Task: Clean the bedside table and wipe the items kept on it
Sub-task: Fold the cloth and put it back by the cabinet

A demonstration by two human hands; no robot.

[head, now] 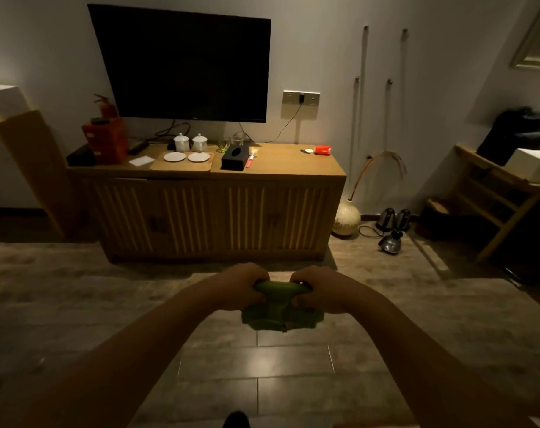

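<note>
Left hand (243,287) and right hand (319,291) both grip a bunched green cloth (279,307) mid-air; wiping likely not begun, long wooden slatted table (281,166) items untouched.

One wide-angle view from the person's head looks forward and down. It faces the bench (287,163) and television (185,63), well apart; the left hand (241,287) and right hand (324,291) are near.

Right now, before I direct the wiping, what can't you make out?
Head view:
The green cloth: top edge hidden inside left hand and right hand.
The small items beside the red box on the cabinet: too small, dim.
The wooden rack, right: cut off by frame edge.
</note>
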